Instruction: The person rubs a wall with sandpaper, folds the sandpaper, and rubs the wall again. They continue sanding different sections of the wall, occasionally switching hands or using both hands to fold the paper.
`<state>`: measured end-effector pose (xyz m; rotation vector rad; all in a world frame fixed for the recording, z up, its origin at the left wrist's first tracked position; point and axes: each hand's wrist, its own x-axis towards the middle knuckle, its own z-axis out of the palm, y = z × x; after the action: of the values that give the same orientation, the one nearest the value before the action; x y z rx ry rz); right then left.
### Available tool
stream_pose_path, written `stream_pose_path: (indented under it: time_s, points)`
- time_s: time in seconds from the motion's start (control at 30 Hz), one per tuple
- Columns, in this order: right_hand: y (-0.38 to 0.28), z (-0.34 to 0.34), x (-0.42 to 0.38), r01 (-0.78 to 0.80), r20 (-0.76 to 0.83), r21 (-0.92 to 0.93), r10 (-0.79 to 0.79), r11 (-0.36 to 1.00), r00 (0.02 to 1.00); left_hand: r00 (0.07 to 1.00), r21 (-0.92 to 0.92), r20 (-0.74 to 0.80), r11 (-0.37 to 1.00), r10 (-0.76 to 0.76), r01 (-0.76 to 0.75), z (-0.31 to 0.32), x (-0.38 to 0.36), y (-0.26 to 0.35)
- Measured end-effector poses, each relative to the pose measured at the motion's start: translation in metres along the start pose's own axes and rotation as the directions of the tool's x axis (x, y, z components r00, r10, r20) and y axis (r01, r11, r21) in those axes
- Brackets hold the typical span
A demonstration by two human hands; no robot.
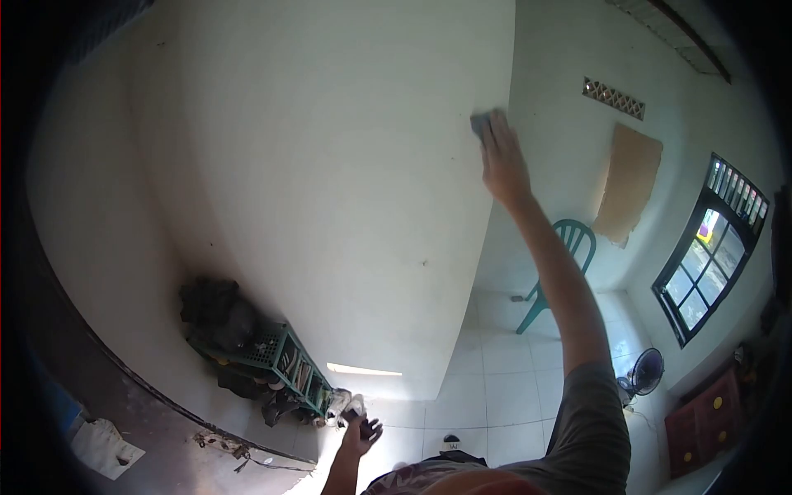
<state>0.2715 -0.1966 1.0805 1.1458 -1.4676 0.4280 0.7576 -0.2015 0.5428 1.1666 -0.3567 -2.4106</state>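
Observation:
My right hand (pixel 503 161) is raised to the upper right part of a white wall (pixel 330 181), near its vertical edge. Its fingers press a small grey pad (pixel 478 125) against the surface; blur hides whether this is a sponge or folded sandpaper. Low in front of me hangs my left hand (pixel 358 433), its fingers loosely curled and apart. The palm is in shadow, and I see nothing held in it. A few small dark marks dot the wall.
A green shoe rack (pixel 285 351) with a dark bag (pixel 219 318) on top stands at lower left. Beyond the wall's edge are a green plastic chair (pixel 575 239), a fan (pixel 645 373), a red cabinet (pixel 705 425), a cardboard sheet (pixel 631 181) and a window (pixel 705 260).

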Motion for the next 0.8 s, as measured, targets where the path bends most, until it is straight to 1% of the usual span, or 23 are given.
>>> stream_pose_path:
  time_s: [0.03, 0.07, 0.1, 0.13, 0.17, 0.2, 0.23, 0.27, 0.3, 0.33, 0.37, 0.4, 0.43, 0.47, 0.5, 0.53, 0.57, 0.63, 0.67, 0.7, 0.77, 0.8]
  points:
    - [0.010, -0.002, 0.017, 0.007, -0.043, 0.019, -0.006, 1.000, 0.999, 0.997, -0.002, 0.078, 1.000, -0.019, 0.019, 0.008, 0.016, 0.011]
    - [0.020, -0.004, 0.032, 0.017, -0.093, 0.034, -0.014, 0.999, 0.996, 0.990, 0.017, 0.144, 1.000, 0.000, -0.003, 0.027, 0.025, 0.033]
    - [0.027, -0.007, 0.043, 0.032, -0.110, 0.043, -0.027, 0.999, 0.994, 0.976, 0.034, 0.215, 0.999, 0.017, -0.025, 0.051, 0.036, 0.059]
    - [0.034, -0.008, 0.053, 0.052, -0.127, 0.050, -0.045, 0.997, 0.991, 0.964, 0.078, 0.216, 0.981, 0.156, -0.176, 0.095, 0.031, 0.089]
    - [0.040, -0.010, 0.064, 0.075, -0.148, 0.056, -0.066, 0.996, 0.987, 0.914, 0.210, 0.269, 0.907, 0.305, -0.365, 0.140, 0.021, 0.121]
    - [0.044, -0.013, 0.070, 0.086, -0.148, 0.069, -0.075, 0.994, 0.986, 0.824, 0.194, 0.389, 0.837, 0.413, -0.511, 0.192, 0.011, 0.152]
    - [0.044, -0.016, 0.071, 0.092, -0.148, 0.085, -0.079, 0.992, 0.986, 0.743, 0.239, 0.418, 0.726, 0.523, -0.645, 0.251, -0.016, 0.181]
    - [0.045, -0.020, 0.068, 0.096, -0.150, 0.103, -0.080, 0.990, 0.985, 0.649, 0.243, 0.410, 0.609, 0.641, -0.755, 0.310, -0.042, 0.202]
    - [0.046, -0.025, 0.063, 0.130, -0.151, 0.123, -0.110, 0.984, 0.982, 0.535, 0.262, 0.451, 0.467, 0.715, -0.845, 0.362, -0.072, 0.220]
    - [0.046, -0.030, 0.055, 0.164, -0.151, 0.145, -0.142, 0.976, 0.978, 0.423, 0.316, 0.508, 0.294, 0.750, -0.902, 0.405, -0.096, 0.236]
    - [0.045, -0.034, 0.043, 0.201, -0.141, 0.171, -0.178, 0.965, 0.974, 0.371, 0.323, 0.533, 0.223, 0.761, -0.920, 0.447, -0.116, 0.247]
    - [0.046, -0.034, 0.033, 0.257, -0.140, 0.177, -0.234, 0.950, 0.962, 0.195, 0.250, 0.603, 0.049, 0.774, -0.967, 0.481, -0.113, 0.261]
    - [0.048, -0.034, 0.024, 0.318, -0.109, 0.199, -0.301, 0.927, 0.947, -0.010, 0.132, 0.645, -0.124, 0.764, -0.983, 0.512, -0.092, 0.281]
    - [0.049, -0.034, 0.014, 0.369, -0.081, 0.225, -0.361, 0.902, 0.929, -0.190, 0.166, 0.636, -0.373, 0.748, -0.913, 0.538, -0.122, 0.277]
    - [0.051, -0.033, 0.008, 0.420, -0.060, 0.247, -0.419, 0.873, 0.906, -0.364, 0.196, 0.636, -0.599, 0.680, -0.776, 0.565, -0.154, 0.270]
    - [0.052, -0.029, 0.002, 0.489, -0.045, 0.217, -0.492, 0.845, 0.869, -0.560, 0.130, 0.638, -0.791, 0.529, -0.599, 0.586, -0.153, 0.279]
    - [0.057, -0.025, -0.002, 0.567, -0.026, 0.225, -0.576, 0.793, 0.817, -0.707, 0.066, 0.625, -0.925, 0.330, -0.374, 0.603, -0.152, 0.285]
    - [0.068, -0.015, -0.006, 0.709, 0.005, 0.236, -0.731, 0.664, 0.683, -0.732, 0.071, 0.602, -0.934, 0.321, -0.351, 0.628, -0.146, 0.292]
    - [0.074, -0.011, -0.006, 0.739, -0.003, 0.218, -0.757, 0.638, 0.654, -0.750, 0.076, 0.580, -0.938, 0.318, -0.339, 0.637, -0.143, 0.294]
    - [0.081, -0.006, -0.002, 0.770, -0.009, 0.200, -0.785, 0.605, 0.619, -0.761, 0.112, 0.513, -0.910, 0.397, -0.399, 0.643, -0.139, 0.295]
    - [0.091, 0.001, 0.005, 0.821, -0.017, 0.171, -0.832, 0.544, 0.555, -0.754, 0.163, 0.374, -0.839, 0.540, -0.520, 0.649, -0.129, 0.296]
    - [0.095, 0.003, 0.011, 0.820, -0.044, 0.179, -0.828, 0.544, 0.559, -0.778, 0.154, 0.362, -0.856, 0.514, -0.494, 0.651, -0.122, 0.297]
